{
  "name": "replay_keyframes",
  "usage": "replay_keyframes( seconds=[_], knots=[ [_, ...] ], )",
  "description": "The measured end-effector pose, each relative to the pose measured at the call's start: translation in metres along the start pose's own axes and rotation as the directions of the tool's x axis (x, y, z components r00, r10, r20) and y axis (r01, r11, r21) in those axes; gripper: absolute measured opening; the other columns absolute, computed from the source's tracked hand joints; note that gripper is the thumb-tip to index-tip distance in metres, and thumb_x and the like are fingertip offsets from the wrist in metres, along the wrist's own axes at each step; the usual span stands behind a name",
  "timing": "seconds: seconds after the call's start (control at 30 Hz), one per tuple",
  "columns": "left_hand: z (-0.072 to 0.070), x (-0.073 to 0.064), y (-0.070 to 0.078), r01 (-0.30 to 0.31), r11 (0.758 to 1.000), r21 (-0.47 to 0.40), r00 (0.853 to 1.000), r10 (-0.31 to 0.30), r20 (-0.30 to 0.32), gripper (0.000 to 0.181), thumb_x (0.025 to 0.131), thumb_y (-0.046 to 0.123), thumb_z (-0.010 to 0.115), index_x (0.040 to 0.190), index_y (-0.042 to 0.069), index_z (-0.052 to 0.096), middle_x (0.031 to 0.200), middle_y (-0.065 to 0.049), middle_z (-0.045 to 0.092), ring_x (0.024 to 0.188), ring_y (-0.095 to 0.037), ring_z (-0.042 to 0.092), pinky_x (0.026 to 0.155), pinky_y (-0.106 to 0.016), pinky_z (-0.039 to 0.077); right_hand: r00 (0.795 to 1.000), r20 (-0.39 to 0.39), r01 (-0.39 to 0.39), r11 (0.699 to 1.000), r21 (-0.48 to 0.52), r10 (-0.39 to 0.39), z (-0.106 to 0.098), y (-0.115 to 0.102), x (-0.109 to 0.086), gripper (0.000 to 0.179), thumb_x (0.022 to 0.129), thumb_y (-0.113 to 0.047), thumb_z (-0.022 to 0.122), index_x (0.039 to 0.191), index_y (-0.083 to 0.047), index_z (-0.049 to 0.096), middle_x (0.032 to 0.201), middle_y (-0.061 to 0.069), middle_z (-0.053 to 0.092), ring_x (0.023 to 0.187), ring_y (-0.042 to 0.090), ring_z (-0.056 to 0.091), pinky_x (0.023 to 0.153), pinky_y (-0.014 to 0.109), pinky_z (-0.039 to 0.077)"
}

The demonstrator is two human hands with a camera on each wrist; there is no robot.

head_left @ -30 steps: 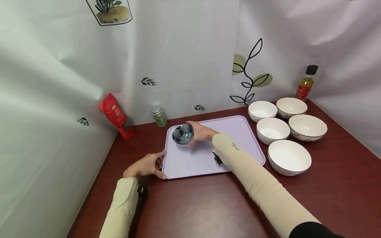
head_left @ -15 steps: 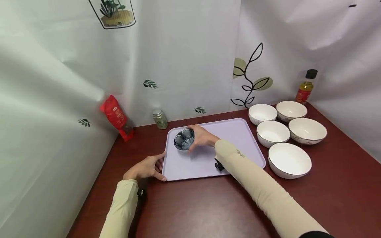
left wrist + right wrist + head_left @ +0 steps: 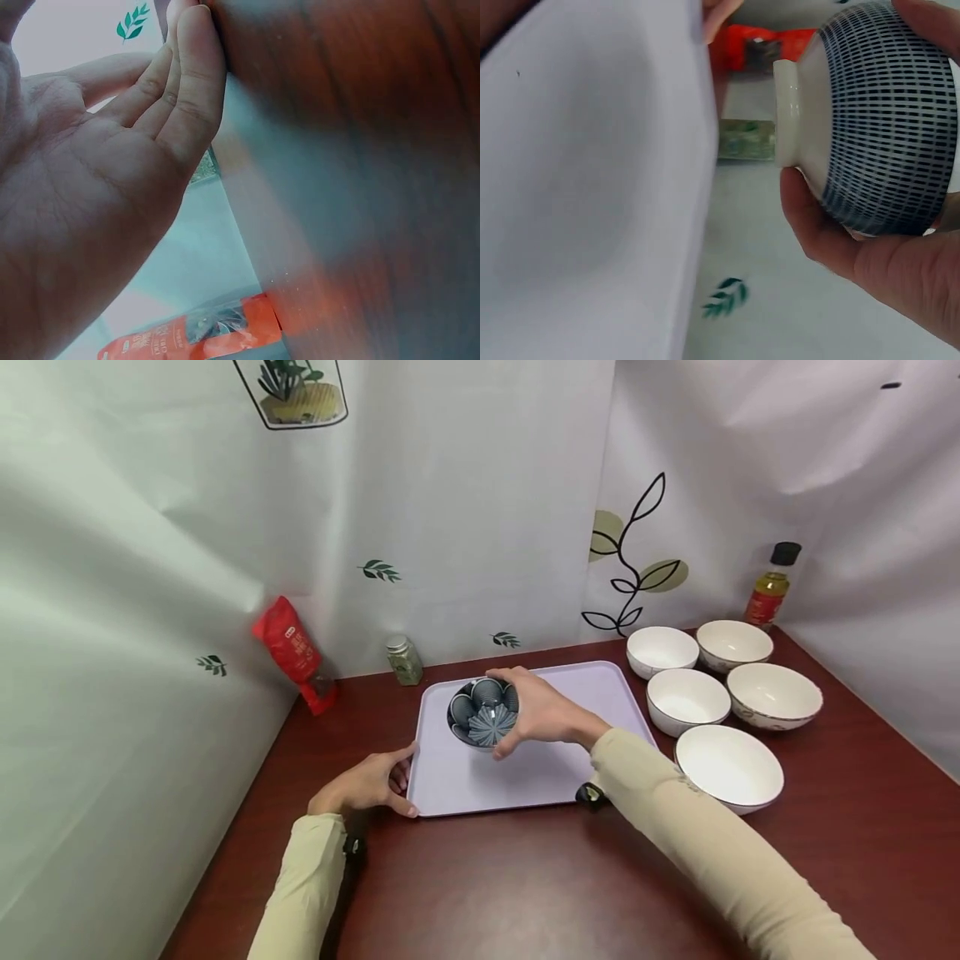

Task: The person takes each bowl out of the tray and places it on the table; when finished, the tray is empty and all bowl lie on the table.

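Note:
A small dark blue-and-white patterned bowl point(image 3: 491, 714) hangs over the left part of the lilac tray point(image 3: 480, 789). My right hand point(image 3: 543, 710) grips it from the right, thumb on the near side and fingers round the far side. In the right wrist view, a gap separates the bowl's white foot ring point(image 3: 786, 112) from the tray. At the tray's left edge rests my left hand point(image 3: 360, 783), its thumb at the near corner and index finger farther up. Its fingers look fairly straight in the left wrist view, close to the table surface.
Several white bowls point(image 3: 727, 768) stand right of the tray, with an oil bottle point(image 3: 768, 589) behind them. A greenish spice jar point(image 3: 405, 662) and a red packet point(image 3: 292, 647) stand at the back left, against the wall covering point(image 3: 480, 510).
My right hand has lifted the patterned bowl off the tray's left part, bringing it slightly right and closer to the camera. The left hand has stayed at the tray edge.

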State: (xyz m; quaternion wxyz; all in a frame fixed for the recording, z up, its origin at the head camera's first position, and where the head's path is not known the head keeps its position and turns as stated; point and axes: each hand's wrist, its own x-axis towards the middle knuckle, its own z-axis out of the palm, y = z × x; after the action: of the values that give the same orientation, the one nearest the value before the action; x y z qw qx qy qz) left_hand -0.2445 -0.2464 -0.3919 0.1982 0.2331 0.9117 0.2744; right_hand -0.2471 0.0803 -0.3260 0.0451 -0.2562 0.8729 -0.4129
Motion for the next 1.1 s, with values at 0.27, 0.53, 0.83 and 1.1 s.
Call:
replay_keyframes(
  seconds=[0.27, 0.53, 0.83, 1.1],
  knots=[
    [-0.003, 0.004, 0.002, 0.012, 1.000, 0.015, 1.000, -0.012, -0.003, 0.109, 0.069, 0.020, 0.093, 0.153, -0.008, 0.030, 0.098, -0.011, 0.060, 0.090, -0.017, 0.058, 0.080, -0.028, 0.051, 0.994, -0.083, 0.060, 0.991, -0.116, -0.070, -0.032, 0.003, -0.053, 0.119, 0.045, -0.027, 0.097, 0.149, -0.003, 0.043, 0.141, 0.017, 0.053, 0.129, 0.032, 0.051, 0.110, 0.054, 0.042],
    [-0.001, 0.002, 0.001, 0.004, 1.000, -0.002, 1.000, -0.004, 0.007, 0.109, 0.069, 0.020, 0.093, 0.153, -0.009, 0.029, 0.098, -0.011, 0.060, 0.089, -0.016, 0.058, 0.080, -0.025, 0.051, 0.985, -0.165, 0.009, 0.972, -0.236, -0.049, -0.072, 0.039, -0.105, 0.120, 0.043, -0.028, 0.099, 0.148, -0.008, 0.044, 0.133, 0.016, 0.056, 0.120, 0.032, 0.056, 0.100, 0.056, 0.045],
    [0.001, 0.002, -0.001, 0.007, 1.000, -0.002, 1.000, -0.007, 0.001, 0.109, 0.069, 0.020, 0.093, 0.153, -0.008, 0.030, 0.099, -0.010, 0.059, 0.090, -0.016, 0.057, 0.080, -0.026, 0.051, 0.958, -0.286, -0.110, 0.956, -0.271, 0.029, -0.129, 0.079, -0.171, 0.118, 0.047, -0.029, 0.101, 0.149, -0.009, 0.044, 0.138, 0.021, 0.051, 0.120, 0.019, 0.047, 0.098, 0.026, 0.038],
    [0.000, 0.002, -0.001, 0.008, 1.000, -0.001, 1.000, -0.008, 0.006, 0.109, 0.069, 0.020, 0.093, 0.153, -0.009, 0.029, 0.098, -0.009, 0.059, 0.089, -0.016, 0.057, 0.080, -0.025, 0.050, 0.893, -0.416, -0.295, 0.923, -0.246, 0.174, -0.163, 0.123, -0.225, 0.118, 0.055, -0.024, 0.098, 0.156, -0.016, 0.036, 0.139, 0.026, 0.045, 0.105, -0.021, 0.029, 0.080, 0.001, 0.017]
  ],
)
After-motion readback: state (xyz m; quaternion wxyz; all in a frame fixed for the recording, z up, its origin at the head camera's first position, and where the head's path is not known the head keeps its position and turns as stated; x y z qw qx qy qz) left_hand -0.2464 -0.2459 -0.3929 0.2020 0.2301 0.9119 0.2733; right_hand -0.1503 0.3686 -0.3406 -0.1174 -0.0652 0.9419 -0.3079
